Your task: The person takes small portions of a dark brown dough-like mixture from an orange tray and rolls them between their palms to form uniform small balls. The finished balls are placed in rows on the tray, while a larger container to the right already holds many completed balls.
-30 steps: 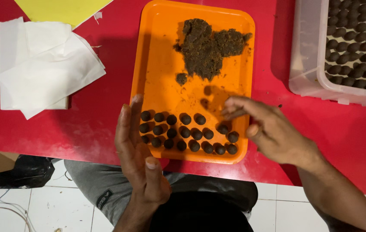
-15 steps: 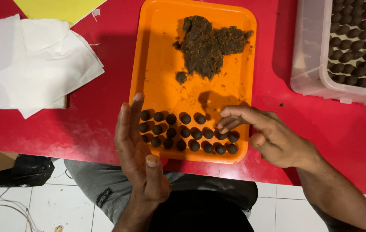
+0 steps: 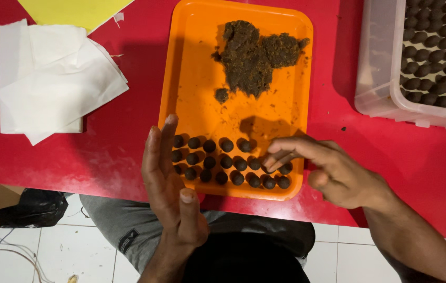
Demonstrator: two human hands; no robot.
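**A:** Where are the hands, relative to the orange tray (image 3: 181, 78)?

**B:** The left hand (image 3: 173, 194) stands edge-on at its near left corner, fingers pressed together, empty. The right hand (image 3: 333, 173) reaches in from the tray's right, fingers seemingly pinching one dark ball (image 3: 268, 169) in the rows.

**A:** Anything unclear?

**B:** Fingertips hide that grip. Brown paste (image 3: 254, 57) sits at the tray's far end; a clear box (image 3: 375, 68) right of it is cut off.

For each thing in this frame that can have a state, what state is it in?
Orange tray: flat on the red table, partly filled.
Dark paste: loose heap at the tray's far end.
Dark balls: rolled, in rows at the tray's near end.
Left hand: open, edge-on beside the rows, holding nothing.
Right hand: fingers down at the right end of the rows.
Clear bin: lidless, holding many balls.
White paper sheets: loosely stacked.
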